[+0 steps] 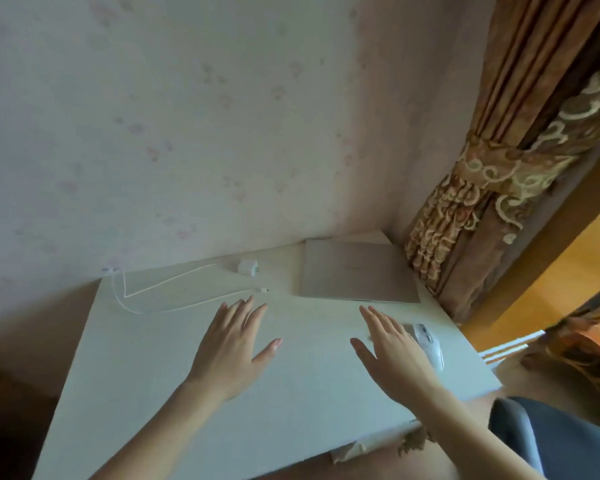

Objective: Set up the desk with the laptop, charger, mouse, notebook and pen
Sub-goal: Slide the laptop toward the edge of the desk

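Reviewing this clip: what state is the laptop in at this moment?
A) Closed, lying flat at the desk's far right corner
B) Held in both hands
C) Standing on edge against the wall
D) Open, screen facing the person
A: the laptop lies lid-down on the desk, and both hands are empty.

The desk (153,393) is bare at front and left; far side is blocked by charger (247,267), its cable (174,292) and closed laptop (355,271), mouse (428,342) at right

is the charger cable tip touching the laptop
Apart. The head view shows the cable tip lying on bare desk, with a clear strip of desk surface between it and the closed laptop.
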